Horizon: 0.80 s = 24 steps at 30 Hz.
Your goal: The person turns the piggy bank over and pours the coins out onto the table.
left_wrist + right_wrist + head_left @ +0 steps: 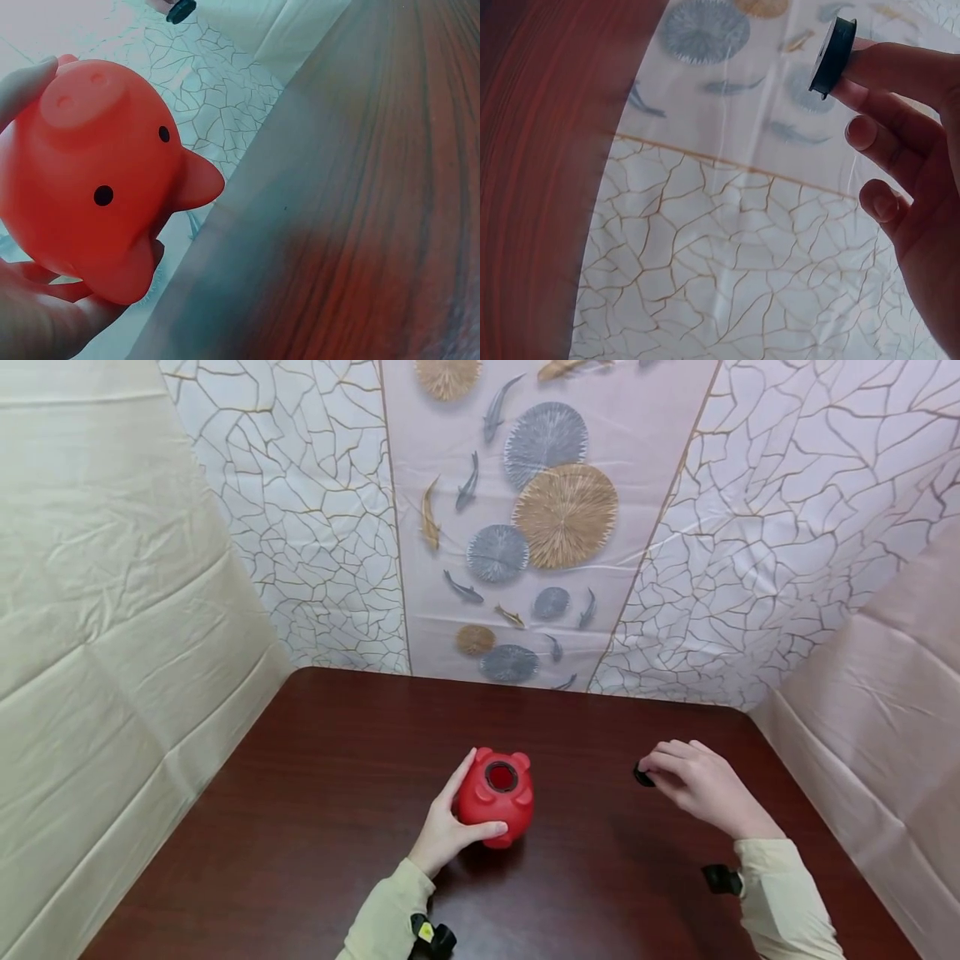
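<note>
In the head view, we find the red pig bank (501,812) near the middle of the dark table (337,777), and we cannot tell whether its lower end touches the wood. The left hand (444,832) grips its side, thumb across the near face; the right hand (697,781), well apart to the right, pinches a black cap (642,776). We judge the bank hollow and light, steady enough in one hand, though its smooth, rounded skin may slip; we would hold it around the widest part and leave the opening (502,777) free. That opening faces up, dark-ringed, with stubby feet (522,761) about it

In the left wrist view, we guess at a moulded shell, fairly stiff, perhaps giving slightly under a hard squeeze. It is plain red, with a dented snout (84,101), two black eyes (103,196) and pointed ears (196,182)

In the right wrist view, we see the cap held near its edge by the fingertips, the other fingers curled clear of it. It seems light, stiff and easily dropped, so we favour the rim; it looks round and shallow, with small lugs (824,96) along one edge
</note>
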Available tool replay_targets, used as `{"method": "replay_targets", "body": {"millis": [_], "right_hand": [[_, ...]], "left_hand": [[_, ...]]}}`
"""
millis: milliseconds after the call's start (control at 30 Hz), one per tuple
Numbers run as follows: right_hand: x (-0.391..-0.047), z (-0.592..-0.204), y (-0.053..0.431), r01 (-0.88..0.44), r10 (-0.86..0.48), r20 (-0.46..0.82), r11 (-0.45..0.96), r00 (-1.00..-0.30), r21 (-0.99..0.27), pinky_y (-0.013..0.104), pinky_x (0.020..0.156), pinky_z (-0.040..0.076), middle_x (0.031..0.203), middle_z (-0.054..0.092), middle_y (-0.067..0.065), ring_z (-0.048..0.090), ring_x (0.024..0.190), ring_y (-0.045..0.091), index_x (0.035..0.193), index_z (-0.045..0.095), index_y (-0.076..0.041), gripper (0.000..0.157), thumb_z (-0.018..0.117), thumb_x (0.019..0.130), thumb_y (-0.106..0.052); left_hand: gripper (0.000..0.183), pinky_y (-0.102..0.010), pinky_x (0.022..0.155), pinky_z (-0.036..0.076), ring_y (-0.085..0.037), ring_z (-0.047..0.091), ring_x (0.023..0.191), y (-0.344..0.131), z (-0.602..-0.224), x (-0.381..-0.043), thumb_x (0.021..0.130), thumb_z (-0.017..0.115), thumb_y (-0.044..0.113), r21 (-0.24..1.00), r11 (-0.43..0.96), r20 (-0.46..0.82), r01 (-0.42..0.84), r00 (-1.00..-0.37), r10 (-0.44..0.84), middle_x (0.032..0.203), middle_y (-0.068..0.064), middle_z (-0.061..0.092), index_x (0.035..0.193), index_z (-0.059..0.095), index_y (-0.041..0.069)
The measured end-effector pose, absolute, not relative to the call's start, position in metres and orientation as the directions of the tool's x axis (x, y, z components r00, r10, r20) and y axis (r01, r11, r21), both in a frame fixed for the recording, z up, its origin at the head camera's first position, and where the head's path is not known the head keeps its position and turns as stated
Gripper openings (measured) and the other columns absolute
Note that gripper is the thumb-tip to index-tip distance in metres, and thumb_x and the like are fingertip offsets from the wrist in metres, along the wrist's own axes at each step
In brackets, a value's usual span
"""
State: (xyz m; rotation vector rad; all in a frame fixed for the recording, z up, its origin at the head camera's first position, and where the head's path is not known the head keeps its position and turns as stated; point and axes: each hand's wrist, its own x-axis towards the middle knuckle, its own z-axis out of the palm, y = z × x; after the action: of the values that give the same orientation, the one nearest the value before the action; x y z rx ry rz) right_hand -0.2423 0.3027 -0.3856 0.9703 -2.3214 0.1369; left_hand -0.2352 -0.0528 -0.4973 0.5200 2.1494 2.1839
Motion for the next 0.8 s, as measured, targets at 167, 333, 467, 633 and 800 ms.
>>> {"method": "replay_targets", "body": {"millis": [167, 333, 467, 633, 800], "right_hand": [[-0.239, -0.388, 0.313, -0.643, -0.58, 0.586, 0.756, -0.566, 0.126, 0.03, 0.063, 0.044, 0.084, 0.066, -0.008, 0.055, 0.071, 0.013, 0.083, 0.07, -0.018, 0.033, 0.079, 0.061, 0.004], [-0.236, -0.392, 0.322, -0.613, -0.546, 0.596, 0.782, -0.588, 0.112, 0.033, 0.063, 0.045, 0.084, 0.066, -0.007, 0.056, 0.072, 0.015, 0.083, 0.071, -0.019, 0.033, 0.081, 0.061, 0.004], [-0.234, -0.395, 0.329, -0.597, -0.514, 0.624, 0.797, -0.589, 0.093, 0.029, 0.062, 0.043, 0.083, 0.066, -0.007, 0.055, 0.071, 0.015, 0.083, 0.071, -0.017, 0.032, 0.081, 0.06, 0.003], [-0.234, -0.4, 0.335, -0.588, -0.488, 0.645, 0.806, -0.588, 0.074, 0.022, 0.062, 0.038, 0.081, 0.066, -0.007, 0.055, 0.068, 0.014, 0.083, 0.07, -0.017, 0.033, 0.08, 0.06, 0.003], [-0.233, -0.402, 0.341, -0.584, -0.48, 0.644, 0.809, -0.596, 0.062, 0.021, 0.063, 0.037, 0.081, 0.065, -0.007, 0.055, 0.068, 0.014, 0.083, 0.07, -0.017, 0.032, 0.08, 0.061, 0.004]], "left_hand": [[0.094, -0.024, 0.093, 0.052, -0.021, 0.045, 0.131, -0.051, -0.495, -0.235, 0.075, 0.082, 0.017, 0.977, -0.041, 0.214, 0.21, -0.944, 0.252, 0.146, 0.006, 0.046, 0.151, 0.029, 0.037], [0.094, -0.025, 0.092, 0.052, -0.021, 0.045, 0.131, -0.05, -0.494, -0.235, 0.075, 0.082, 0.018, 0.978, -0.041, 0.209, 0.205, -0.943, 0.26, 0.146, 0.006, 0.046, 0.15, 0.029, 0.04], [0.094, -0.025, 0.091, 0.053, -0.021, 0.044, 0.131, -0.049, -0.495, -0.235, 0.076, 0.082, 0.018, 0.979, -0.043, 0.203, 0.199, -0.944, 0.26, 0.146, 0.006, 0.046, 0.151, 0.029, 0.037], [0.093, -0.025, 0.091, 0.053, -0.021, 0.044, 0.131, -0.05, -0.495, -0.234, 0.076, 0.082, 0.018, 0.981, -0.056, 0.194, 0.186, -0.946, 0.259, 0.146, 0.006, 0.045, 0.15, 0.03, 0.04], [0.093, -0.027, 0.09, 0.054, -0.022, 0.044, 0.131, -0.05, -0.497, -0.236, 0.077, 0.081, 0.018, 0.982, -0.054, 0.187, 0.179, -0.942, 0.278, 0.146, 0.006, 0.045, 0.151, 0.028, 0.039]]}}
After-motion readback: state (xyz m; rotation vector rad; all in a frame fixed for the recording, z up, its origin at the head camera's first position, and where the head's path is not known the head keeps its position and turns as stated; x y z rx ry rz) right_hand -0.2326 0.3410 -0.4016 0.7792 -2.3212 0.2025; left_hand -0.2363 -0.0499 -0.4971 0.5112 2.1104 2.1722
